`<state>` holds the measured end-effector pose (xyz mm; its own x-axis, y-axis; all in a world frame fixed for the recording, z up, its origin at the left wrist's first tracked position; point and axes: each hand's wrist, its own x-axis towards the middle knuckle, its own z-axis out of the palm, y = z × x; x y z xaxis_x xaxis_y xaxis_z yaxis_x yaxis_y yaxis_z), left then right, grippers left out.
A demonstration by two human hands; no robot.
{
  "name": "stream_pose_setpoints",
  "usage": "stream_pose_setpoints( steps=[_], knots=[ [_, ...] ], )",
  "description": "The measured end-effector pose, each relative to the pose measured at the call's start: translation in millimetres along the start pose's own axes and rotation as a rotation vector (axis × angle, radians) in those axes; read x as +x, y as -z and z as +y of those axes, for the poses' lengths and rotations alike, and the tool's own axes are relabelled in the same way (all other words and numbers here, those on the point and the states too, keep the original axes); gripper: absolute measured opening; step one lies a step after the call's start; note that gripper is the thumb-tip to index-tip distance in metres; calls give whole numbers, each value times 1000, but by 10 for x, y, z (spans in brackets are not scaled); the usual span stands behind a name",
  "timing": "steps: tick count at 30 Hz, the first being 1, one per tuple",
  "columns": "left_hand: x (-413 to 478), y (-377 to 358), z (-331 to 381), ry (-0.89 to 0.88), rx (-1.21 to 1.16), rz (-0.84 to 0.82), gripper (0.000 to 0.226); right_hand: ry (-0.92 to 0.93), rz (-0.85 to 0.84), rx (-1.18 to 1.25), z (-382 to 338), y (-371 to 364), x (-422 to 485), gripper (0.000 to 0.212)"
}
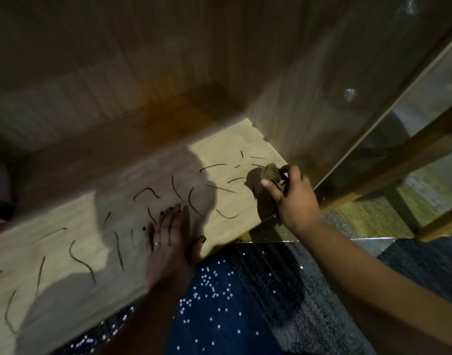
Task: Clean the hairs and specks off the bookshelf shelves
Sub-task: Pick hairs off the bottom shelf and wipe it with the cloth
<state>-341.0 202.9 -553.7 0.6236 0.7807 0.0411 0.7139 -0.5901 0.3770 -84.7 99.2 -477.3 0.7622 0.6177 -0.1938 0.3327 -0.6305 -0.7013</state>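
A light wooden shelf board [66, 257] runs from lower left to the right corner of the bookshelf. Several dark curved hairs [82, 263] lie scattered over it, more of them near the right end [213, 166]. My left hand [168, 242] rests flat on the shelf near its front edge, fingers straight, thumb hanging over the edge. My right hand [291, 198] grips a crumpled brownish cloth [271, 172] at the shelf's right front corner, beside the side panel.
The wooden back panel [117, 73] and right side panel [309, 85] close in the shelf. A glass-and-wood frame [399, 155] stands to the right. Below the shelf edge lies dark blue fabric with white dots [219, 298] and grey carpet.
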Motion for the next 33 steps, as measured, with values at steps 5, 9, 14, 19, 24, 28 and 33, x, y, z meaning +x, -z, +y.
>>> stream_pose_setpoints(
  steps=[5,9,14,19,24,28,33],
  knots=[
    [0,-13,16,-29,75,14,81,145,47,-236,80,-126,135,41],
    [17,-53,-14,-20,130,-20,91,160,90,-517,217,-169,169,42],
    [30,-67,-16,8,153,-37,96,316,95,-675,383,-241,255,27],
    [14,-66,-12,-9,141,-12,96,359,123,-736,445,-261,362,37],
    [7,-45,-5,-11,156,-27,97,290,112,-729,260,-298,586,41],
    [6,-30,-4,-7,157,-42,98,261,63,-742,156,-269,594,43],
    [9,-55,1,-14,137,-20,95,389,-8,-827,310,-225,301,48]
  ],
)
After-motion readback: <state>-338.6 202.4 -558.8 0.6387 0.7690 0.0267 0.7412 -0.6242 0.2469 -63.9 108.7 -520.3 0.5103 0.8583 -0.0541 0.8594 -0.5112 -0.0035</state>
